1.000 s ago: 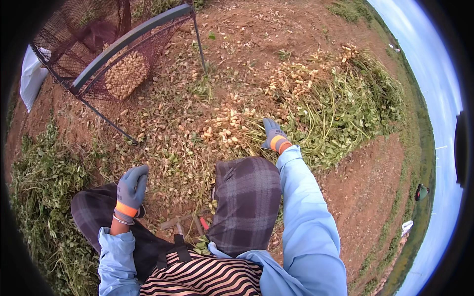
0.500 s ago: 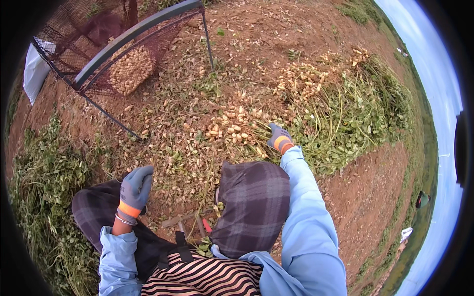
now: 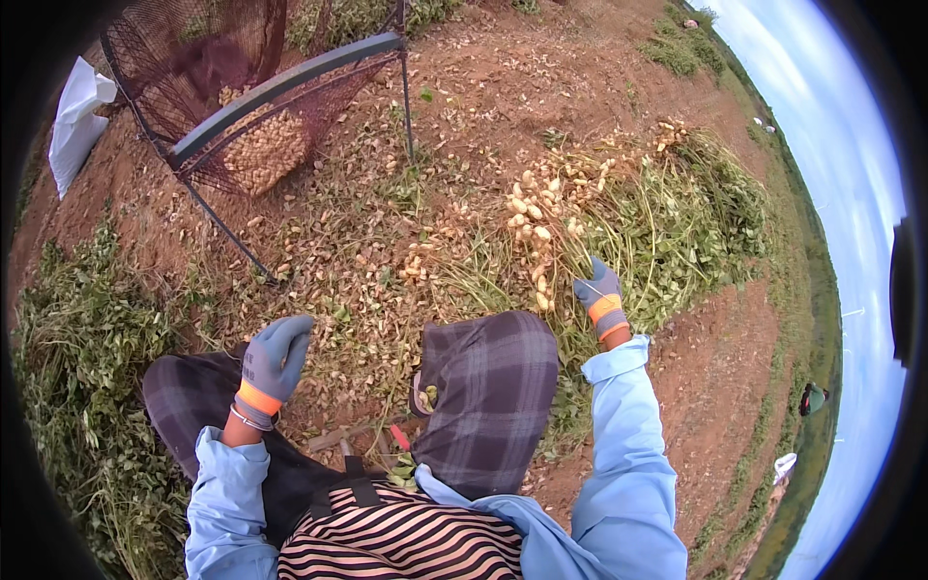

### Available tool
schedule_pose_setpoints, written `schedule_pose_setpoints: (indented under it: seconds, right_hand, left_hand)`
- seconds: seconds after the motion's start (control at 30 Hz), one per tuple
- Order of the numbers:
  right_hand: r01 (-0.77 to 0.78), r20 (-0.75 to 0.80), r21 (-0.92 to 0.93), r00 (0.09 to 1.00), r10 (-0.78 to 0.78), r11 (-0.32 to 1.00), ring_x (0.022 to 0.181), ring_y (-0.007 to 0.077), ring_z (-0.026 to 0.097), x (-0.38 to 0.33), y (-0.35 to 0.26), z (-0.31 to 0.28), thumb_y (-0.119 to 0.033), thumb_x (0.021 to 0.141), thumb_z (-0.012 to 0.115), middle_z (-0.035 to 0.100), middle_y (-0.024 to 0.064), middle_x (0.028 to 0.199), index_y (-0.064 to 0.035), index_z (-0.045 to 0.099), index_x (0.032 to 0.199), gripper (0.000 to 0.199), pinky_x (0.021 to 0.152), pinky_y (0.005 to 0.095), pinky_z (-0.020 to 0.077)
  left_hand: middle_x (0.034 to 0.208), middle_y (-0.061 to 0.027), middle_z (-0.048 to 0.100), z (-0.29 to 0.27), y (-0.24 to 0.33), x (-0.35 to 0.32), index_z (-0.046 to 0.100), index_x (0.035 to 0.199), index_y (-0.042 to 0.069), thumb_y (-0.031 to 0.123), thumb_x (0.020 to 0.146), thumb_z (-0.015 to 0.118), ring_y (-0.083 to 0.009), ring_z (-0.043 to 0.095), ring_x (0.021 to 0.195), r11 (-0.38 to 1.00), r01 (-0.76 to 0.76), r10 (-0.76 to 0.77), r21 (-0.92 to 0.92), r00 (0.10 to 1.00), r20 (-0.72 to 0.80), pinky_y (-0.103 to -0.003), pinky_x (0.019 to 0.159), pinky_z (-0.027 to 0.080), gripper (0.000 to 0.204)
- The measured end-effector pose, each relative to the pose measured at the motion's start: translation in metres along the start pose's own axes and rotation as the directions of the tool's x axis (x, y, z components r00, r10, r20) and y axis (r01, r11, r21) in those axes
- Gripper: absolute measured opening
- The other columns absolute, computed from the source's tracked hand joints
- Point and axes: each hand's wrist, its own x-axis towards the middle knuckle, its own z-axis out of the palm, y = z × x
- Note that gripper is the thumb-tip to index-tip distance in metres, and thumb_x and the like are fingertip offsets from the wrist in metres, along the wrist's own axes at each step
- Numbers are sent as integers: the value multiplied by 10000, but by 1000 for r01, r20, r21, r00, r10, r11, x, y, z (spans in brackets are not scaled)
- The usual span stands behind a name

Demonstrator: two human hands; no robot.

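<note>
My right hand point(image 3: 599, 290), in a grey glove with an orange cuff, is closed around the stems of a peanut plant. Pale peanut pods point(image 3: 532, 217) hang in a cluster at the root end, just left of and beyond the hand. Behind it spreads a heap of green peanut plants point(image 3: 701, 208), more pods showing along its far edge. My left hand point(image 3: 275, 358), gloved the same way, hovers by my left knee. Its fingers are extended and slightly bent, the thumb a little apart, and nothing shows in it.
At the upper left a dark bar frame point(image 3: 290, 89) carries a maroon net point(image 3: 198, 106) with a mass of peanuts point(image 3: 266, 152) inside. Beside it is a white sack point(image 3: 77, 126). Leafy plants point(image 3: 92, 358) lie at left. A red-ended object point(image 3: 399, 437) is between my legs.
My right hand has moved right and slightly nearer, lifting the pod cluster off the ground and drawing it rightward. My left hand has barely moved, its thumb a bit farther from the fingers.
</note>
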Motion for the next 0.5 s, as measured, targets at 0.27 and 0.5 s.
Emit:
schedule_pose_setpoints:
  seconds: [0.27,0.5]
  right_hand:
    - [210,-6,7,978,-210,978,725,256,612,-5,-88,-71,-121,625,654,633,179,832,-16,573,1034,430,668,322,465]
    - [182,-14,-284,981,-194,941,730,297,603,14,-118,-103,-214,635,641,626,177,796,-54,612,971,373,668,341,461]
  left_hand:
    - [875,-161,600,-6,4,1,564,947,7,28,781,543,-312,586,789,998,-45,44,-33,999,-31,-333,684,466,169]
    - [881,-166,599,-20,8,-7,562,951,2,24,786,532,-311,589,799,997,-19,14,-74,997,-78,-330,691,466,170]
